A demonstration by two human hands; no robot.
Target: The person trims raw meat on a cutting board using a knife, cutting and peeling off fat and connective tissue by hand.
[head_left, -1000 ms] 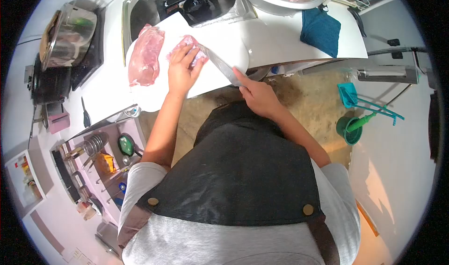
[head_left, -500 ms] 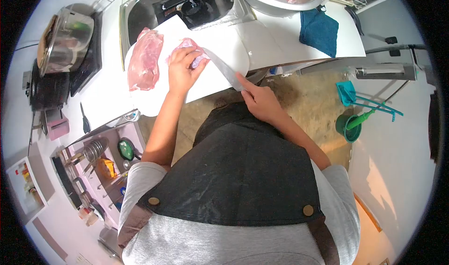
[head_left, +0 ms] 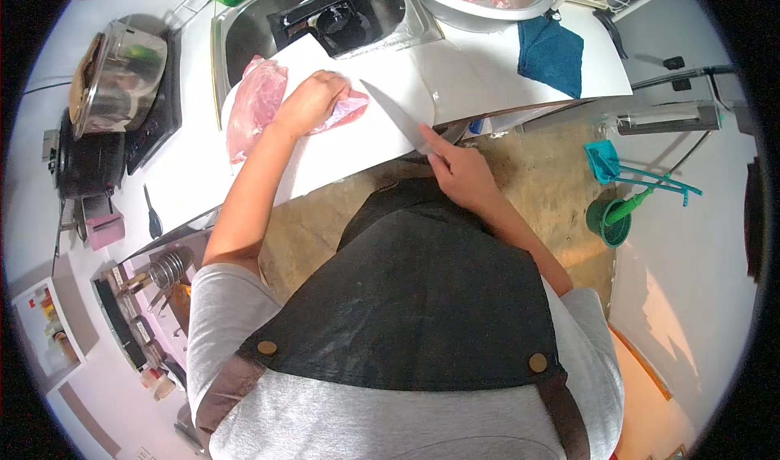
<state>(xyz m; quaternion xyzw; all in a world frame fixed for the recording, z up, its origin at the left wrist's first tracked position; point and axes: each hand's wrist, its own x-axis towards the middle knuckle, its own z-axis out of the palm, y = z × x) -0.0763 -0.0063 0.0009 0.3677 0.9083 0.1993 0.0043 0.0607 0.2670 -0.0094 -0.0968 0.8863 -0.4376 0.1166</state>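
My left hand (head_left: 311, 101) is closed on the upper part of a small piece of meat (head_left: 348, 112) on a white cutting board (head_left: 382, 139). To its left lies a larger slab of raw meat (head_left: 257, 103), partly behind my left hand and wrist. My right hand (head_left: 463, 172) is wrapped round the handle of a large knife (head_left: 396, 112), index finger stretched along the blade's spine. The blade points up and left, a little to the right of the small piece and apart from it.
Behind the board is a metal sink (head_left: 325, 13). A grey basin (head_left: 487, 13) with meat and a blue cloth (head_left: 552, 56) are at the back right. A pot (head_left: 126, 78) stands at the left. A green bucket (head_left: 608, 221) and dustpan (head_left: 602, 162) are on the floor.
My left hand has turned and shifted up and left on the small piece, showing more of its lower right part. The knife in my right hand has moved slightly right, away from the meat.
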